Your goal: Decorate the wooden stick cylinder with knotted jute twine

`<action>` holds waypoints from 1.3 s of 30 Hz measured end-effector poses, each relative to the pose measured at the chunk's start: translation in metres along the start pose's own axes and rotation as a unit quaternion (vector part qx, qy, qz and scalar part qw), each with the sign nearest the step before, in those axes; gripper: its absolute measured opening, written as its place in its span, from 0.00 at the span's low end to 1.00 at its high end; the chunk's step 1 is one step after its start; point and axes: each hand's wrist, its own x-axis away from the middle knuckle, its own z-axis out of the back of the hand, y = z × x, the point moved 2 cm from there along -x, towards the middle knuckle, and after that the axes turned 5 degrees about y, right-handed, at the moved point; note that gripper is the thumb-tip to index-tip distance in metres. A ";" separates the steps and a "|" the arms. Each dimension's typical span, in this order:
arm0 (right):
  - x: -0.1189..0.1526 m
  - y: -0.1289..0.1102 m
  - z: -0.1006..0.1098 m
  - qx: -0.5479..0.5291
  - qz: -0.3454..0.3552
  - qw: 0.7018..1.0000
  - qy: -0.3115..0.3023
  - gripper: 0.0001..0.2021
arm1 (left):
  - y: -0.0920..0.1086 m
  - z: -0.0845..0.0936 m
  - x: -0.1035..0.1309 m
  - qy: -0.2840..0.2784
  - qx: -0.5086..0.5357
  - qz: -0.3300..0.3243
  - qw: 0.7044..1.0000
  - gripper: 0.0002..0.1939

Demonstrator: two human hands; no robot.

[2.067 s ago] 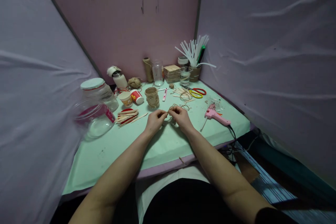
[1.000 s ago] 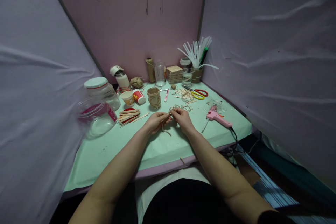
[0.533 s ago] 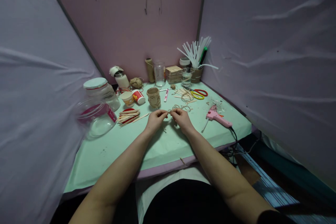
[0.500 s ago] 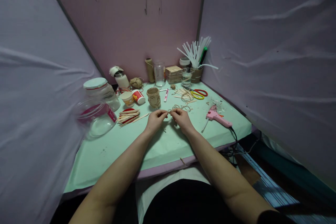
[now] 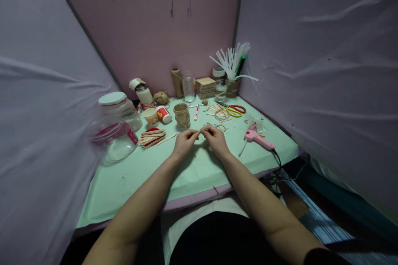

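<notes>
My left hand [image 5: 185, 142] and my right hand [image 5: 215, 140] meet fingertip to fingertip over the pale green table. Both pinch a thin piece of twine, mostly covered by the fingers. Loose loops of twine [image 5: 220, 127] lie just behind my right hand. A twine-wrapped cup [image 5: 182, 116] stands upright behind my left hand. Left of that hand, wooden sticks [image 5: 151, 137] rest on a red lid. The pink glue gun [image 5: 260, 138] lies on its side to the right of my right hand.
Large clear jars [image 5: 120, 143] stand at the left. Paper cups [image 5: 163, 114], a twine ball [image 5: 161, 98], a glass jar [image 5: 188, 87], stacked wooden squares [image 5: 205, 87] and a water glass [image 5: 221, 91] are farther back. Scissors [image 5: 235, 110] lie right of centre, before white glue sticks [image 5: 230, 63].
The fingertips have drawn slightly closer together, and the fingers of my right hand have shifted a little over the twine. The objects on the table have not moved.
</notes>
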 end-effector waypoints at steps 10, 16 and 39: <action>-0.002 0.006 0.002 -0.034 -0.071 0.997 0.023 0.12 | 0.006 -0.003 0.001 -0.019 0.041 0.048 0.998 0.15; -0.001 0.005 0.002 -0.015 -0.056 0.998 0.020 0.12 | 0.007 -0.002 0.002 -0.010 0.028 0.033 0.999 0.18; 0.001 -0.001 0.003 -0.017 -0.018 0.997 0.077 0.12 | 0.004 0.001 0.000 0.018 0.096 0.084 0.992 0.14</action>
